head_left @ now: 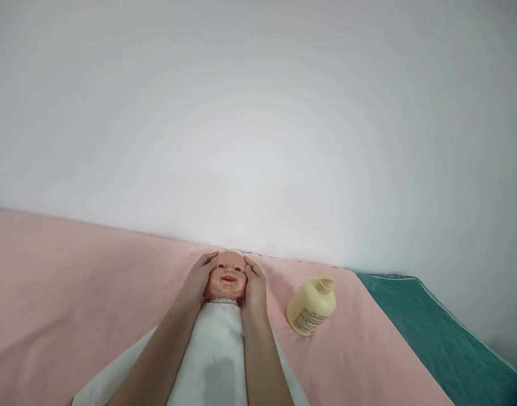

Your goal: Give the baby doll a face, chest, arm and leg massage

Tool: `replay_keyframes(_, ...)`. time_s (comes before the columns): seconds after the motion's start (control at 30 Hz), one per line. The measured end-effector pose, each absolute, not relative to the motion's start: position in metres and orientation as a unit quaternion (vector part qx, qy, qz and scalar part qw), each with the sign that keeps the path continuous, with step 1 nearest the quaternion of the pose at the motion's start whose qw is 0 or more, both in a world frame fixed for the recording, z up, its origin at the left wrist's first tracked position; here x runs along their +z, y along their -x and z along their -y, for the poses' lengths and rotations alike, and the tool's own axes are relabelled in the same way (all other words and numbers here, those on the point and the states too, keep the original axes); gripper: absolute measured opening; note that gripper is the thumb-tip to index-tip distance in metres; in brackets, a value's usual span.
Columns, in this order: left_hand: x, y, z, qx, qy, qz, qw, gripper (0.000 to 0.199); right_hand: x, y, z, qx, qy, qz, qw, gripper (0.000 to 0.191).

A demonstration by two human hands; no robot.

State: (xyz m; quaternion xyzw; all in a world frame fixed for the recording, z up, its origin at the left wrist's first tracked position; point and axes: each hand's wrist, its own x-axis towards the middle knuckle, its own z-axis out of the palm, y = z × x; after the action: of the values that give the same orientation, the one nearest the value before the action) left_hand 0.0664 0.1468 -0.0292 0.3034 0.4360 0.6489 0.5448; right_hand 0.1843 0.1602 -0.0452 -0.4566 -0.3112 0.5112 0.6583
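A baby doll (227, 283) lies on its back, its head toward the wall. Below its neck, white cloth (218, 332) covers the body, with a grey patch low on it. My left hand (201, 277) cups one side of the doll's head, fingers along the temple. On the opposite side my right hand (255, 283) rests against the head in the same way, thumb and fingers near the forehead. Between them, the doll's face stays visible. To the right of my right hand stands a pale yellow pump bottle (311, 307) with printed text; its top is blurred.
A pink sheet (93, 270) spreads under the doll and bottle. At the right, a green quilted cover (436, 332) shows beyond the sheet's edge. The plain white wall (258, 124) rises directly behind the doll's head.
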Motion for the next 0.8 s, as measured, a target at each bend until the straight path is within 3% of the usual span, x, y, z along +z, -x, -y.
replay_keyframes(0.37,-0.019,-0.066,-0.136,0.602,-0.330,-0.481,0.545,0.051,-0.034,-0.182,-0.147,0.509,0.469,0.346,0.633,0.053)
replay_keyframes(0.8,-0.023,-0.065,-0.140,0.602,-0.324,-0.476,0.552,0.049,-0.033,-0.182,-0.149,0.493,0.483,0.327,0.645,0.041)
